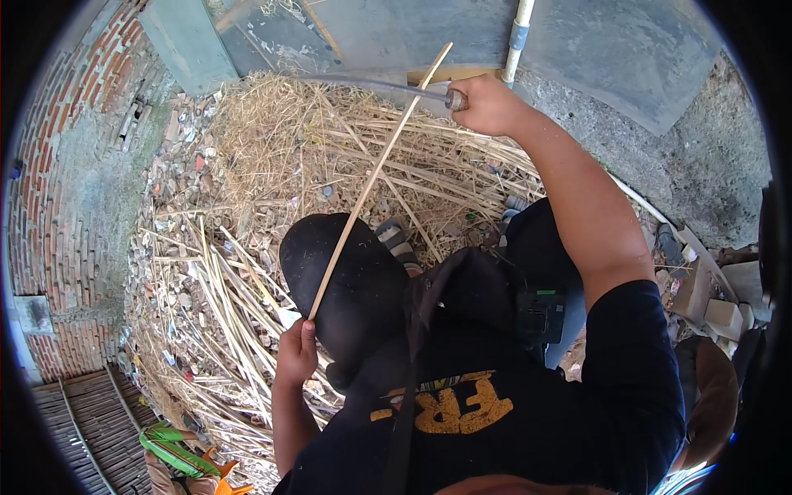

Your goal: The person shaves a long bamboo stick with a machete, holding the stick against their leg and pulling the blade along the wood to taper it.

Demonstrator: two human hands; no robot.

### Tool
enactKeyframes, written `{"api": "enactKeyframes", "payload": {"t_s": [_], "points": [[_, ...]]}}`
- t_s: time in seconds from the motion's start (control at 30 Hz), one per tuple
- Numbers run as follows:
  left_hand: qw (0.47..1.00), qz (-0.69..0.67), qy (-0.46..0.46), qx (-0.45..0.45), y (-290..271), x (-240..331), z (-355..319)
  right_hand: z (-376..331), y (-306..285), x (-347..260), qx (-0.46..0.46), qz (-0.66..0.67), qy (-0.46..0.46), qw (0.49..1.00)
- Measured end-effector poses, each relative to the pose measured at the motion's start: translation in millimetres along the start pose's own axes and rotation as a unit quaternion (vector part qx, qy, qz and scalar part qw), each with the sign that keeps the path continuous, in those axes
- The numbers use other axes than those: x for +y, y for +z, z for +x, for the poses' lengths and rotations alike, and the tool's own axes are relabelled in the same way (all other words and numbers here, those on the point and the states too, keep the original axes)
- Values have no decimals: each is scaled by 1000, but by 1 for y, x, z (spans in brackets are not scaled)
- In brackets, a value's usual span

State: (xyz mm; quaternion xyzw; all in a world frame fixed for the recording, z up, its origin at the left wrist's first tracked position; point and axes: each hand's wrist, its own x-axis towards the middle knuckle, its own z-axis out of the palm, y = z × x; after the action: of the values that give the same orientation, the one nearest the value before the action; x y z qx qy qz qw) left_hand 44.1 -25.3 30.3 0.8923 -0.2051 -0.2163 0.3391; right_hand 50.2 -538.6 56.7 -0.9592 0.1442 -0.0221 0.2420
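Note:
A long pale bamboo strip slants up across my lap and bent knee. Its lower end is pinched in my left hand, with the thumb lying along it. My right hand grips the short handle of a long-bladed knife, held out in front at arm's length. The blade points left and crosses the strip close to its upper end; whether it is cutting into the strip I cannot tell.
Bamboo shavings heap up ahead, and split strips lie at left. A brick wall bounds the left side; grey panels and a white pipe stand ahead. Wooden blocks lie at right. Another person shows at lower left.

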Motion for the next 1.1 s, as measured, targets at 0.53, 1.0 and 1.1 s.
{"api": "enactKeyframes", "payload": {"t_s": [0.53, 1.0, 1.1], "points": [[1000, 15, -19, -12, -2, -2, 5, -16, 3, -10, 22, -6, -101, 995], [997, -57, -24, -44, -6, -9, 5, -17, 18, -45, -17, -28, -133, 991], [999, -38, -3, -30, 3, -7, 4, -6, 21, -26, 0, 47, -92, 995]]}}
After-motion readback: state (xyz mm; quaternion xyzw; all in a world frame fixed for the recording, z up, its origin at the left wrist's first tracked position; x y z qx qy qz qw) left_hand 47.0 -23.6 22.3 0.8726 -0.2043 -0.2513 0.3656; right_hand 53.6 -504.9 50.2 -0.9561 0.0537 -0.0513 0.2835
